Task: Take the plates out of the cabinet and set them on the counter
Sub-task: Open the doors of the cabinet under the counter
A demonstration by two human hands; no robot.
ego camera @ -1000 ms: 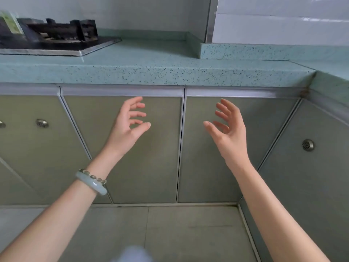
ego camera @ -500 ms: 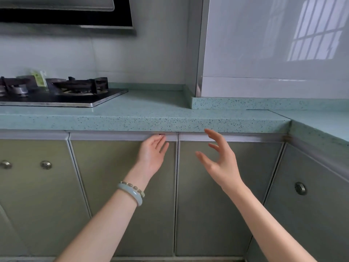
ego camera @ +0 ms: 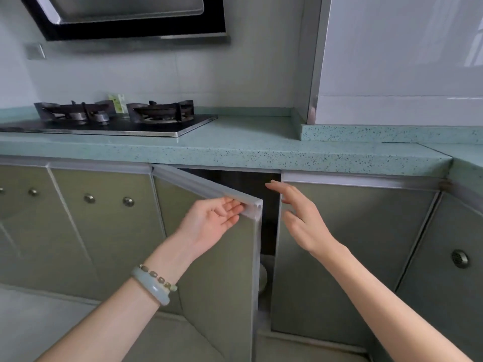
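Head view — one ajar door [ego camera: 222, 283] in left hand [ego camera: 209, 226] — one hob [ego camera: 109, 128]

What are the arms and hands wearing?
Both forearms are bare, no sleeves or gloves. The wrist of the left hand carries a pale green bangle and a thin beaded bracelet with gold-toned links. The right hand shows no rings or wristwear.

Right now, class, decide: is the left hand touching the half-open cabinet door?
Touching. In the head view the left hand hooks its fingers onto the top edge of the cabinet door.
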